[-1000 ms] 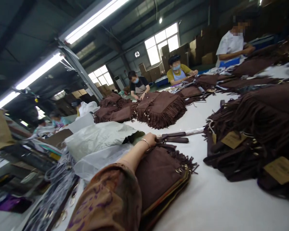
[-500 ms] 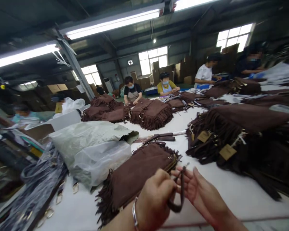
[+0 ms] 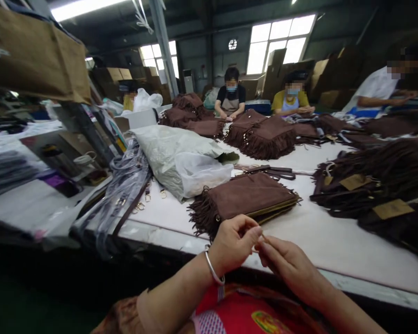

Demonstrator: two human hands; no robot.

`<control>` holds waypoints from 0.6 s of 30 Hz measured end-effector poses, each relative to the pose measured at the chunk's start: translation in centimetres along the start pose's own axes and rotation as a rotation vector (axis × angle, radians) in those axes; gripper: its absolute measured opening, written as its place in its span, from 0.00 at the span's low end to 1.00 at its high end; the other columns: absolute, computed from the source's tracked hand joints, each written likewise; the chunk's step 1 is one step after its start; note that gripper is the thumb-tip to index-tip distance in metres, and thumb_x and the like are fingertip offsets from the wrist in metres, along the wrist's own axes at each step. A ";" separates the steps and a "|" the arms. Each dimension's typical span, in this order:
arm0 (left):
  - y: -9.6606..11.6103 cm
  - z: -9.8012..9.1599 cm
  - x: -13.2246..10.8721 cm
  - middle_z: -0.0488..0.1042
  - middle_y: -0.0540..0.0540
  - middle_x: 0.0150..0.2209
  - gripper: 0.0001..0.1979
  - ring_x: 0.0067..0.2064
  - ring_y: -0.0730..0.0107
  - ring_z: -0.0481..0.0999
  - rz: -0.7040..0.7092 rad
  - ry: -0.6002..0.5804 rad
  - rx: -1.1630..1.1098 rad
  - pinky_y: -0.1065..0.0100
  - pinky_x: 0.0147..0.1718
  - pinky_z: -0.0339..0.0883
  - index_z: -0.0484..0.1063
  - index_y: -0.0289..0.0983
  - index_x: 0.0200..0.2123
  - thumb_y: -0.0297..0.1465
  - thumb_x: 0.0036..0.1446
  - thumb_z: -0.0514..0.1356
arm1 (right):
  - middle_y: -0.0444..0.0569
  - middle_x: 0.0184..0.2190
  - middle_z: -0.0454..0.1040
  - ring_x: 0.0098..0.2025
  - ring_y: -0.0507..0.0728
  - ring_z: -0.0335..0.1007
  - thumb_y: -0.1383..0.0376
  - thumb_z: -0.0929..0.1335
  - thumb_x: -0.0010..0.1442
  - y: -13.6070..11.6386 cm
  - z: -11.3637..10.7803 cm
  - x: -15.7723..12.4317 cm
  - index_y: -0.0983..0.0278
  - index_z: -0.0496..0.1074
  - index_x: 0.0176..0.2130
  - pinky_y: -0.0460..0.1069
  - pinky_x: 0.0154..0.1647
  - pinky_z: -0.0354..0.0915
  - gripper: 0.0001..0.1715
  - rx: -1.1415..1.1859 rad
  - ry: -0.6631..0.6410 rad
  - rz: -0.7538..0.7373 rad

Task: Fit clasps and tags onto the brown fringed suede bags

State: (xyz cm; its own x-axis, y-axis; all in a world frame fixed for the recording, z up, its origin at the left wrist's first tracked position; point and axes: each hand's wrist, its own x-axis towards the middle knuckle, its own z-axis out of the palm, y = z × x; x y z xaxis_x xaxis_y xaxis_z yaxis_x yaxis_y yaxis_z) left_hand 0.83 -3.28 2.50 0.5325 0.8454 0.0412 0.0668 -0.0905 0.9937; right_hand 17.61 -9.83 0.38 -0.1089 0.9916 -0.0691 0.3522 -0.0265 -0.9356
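Observation:
My left hand (image 3: pixel 234 243), with a silver bangle on the wrist, and my right hand (image 3: pixel 286 263) meet at the table's near edge. Both pinch a small thing between their fingertips; it is too small to name. Just beyond them lies a flat stack of brown suede fringed bags (image 3: pixel 245 200) on the white table (image 3: pixel 320 241). A dark brown strap (image 3: pixel 275 172) lies behind that stack.
A large pile of fringed bags with tan tags (image 3: pixel 383 190) fills the right. Crumpled plastic bags (image 3: pixel 184 160) and a bundle of wrapped straps (image 3: pixel 123 195) lie at left. More bag piles (image 3: pixel 264 137) and several seated workers (image 3: pixel 231 93) are at the far side.
The left hand left the bag stack and came back to meet the right hand near my body. The strap loop held half a second ago is out of sight. My view swung left and down.

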 end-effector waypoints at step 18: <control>-3.9 -3.0 -5.0 0.74 0.48 0.24 0.14 0.22 0.75 0.73 -0.387 -0.034 -0.246 0.74 0.22 0.66 0.73 0.33 0.35 0.40 0.56 0.62 | 0.50 0.37 0.76 0.39 0.55 0.73 0.60 0.58 0.70 1.6 4.4 -1.0 0.59 0.74 0.45 0.48 0.41 0.68 0.17 -0.427 -0.091 -0.255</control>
State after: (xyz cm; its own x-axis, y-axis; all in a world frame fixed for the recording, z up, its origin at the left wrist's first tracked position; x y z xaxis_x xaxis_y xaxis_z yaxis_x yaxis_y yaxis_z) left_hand -4.58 -5.56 -1.24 0.5353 0.7745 -0.3370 0.0658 0.3595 0.9308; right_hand 14.19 -11.45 -2.60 -0.3152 0.9442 0.0952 0.6507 0.2881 -0.7026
